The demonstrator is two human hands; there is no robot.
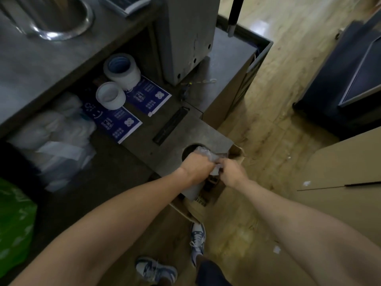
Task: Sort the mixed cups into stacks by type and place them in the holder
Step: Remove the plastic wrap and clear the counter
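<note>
left hand: my left hand (196, 168) sits at the near edge of the round hole, fingers curled round crinkly clear plastic wrap (207, 155).
right hand: my right hand (232, 172) is just beside the left and pinches the same wrap from the right side.
wrap: bunched between both hands, over the hole; I cannot tell if cups are inside it.
holder: grey panel (165, 149) with a round hole (190, 150) cut in it, and a dark slot (171, 126) further back.
cups: two white cup stacks on the low shelf, one tall (121, 70) and one shorter (110, 96), just beside each other, well apart from my hands.
leaflets: blue printed sheets (119, 122) lie under the stacks.
shelf left: white bagged goods (55, 129), blurred.
floor: wood planks; my two sneakers (155, 270) are below.
sink: steel basin (51, 15) at top left.
</note>
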